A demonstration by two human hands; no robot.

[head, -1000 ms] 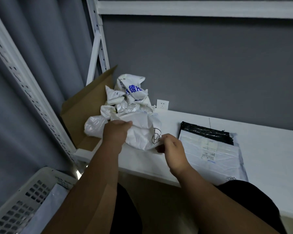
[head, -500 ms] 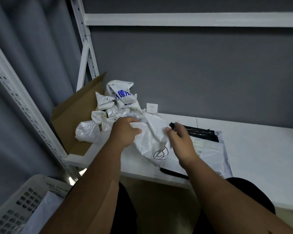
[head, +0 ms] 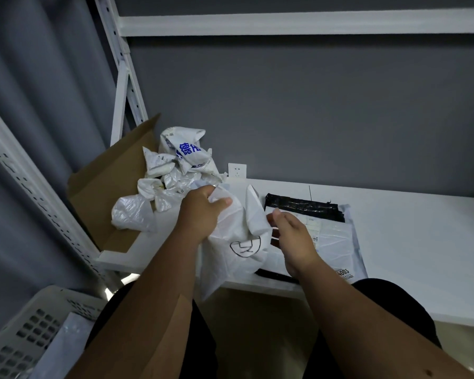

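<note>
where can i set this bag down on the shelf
Free: the shelf right of the flat mailer, up to the wall, and a thin strip behind the mailer. Crowded: the left end, with the box of crumpled bags beside the white bag.

Both forearms reach forward, bare. Left hand (head: 203,212) has its fingers curled in a grip, thumb out. Right hand (head: 290,236) pinches, thumb against forefinger.

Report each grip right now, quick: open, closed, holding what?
Left grip: closed, holds the top of the crumpled white mailer bag.
Right grip: closed, pinches the same bag's right edge.
</note>
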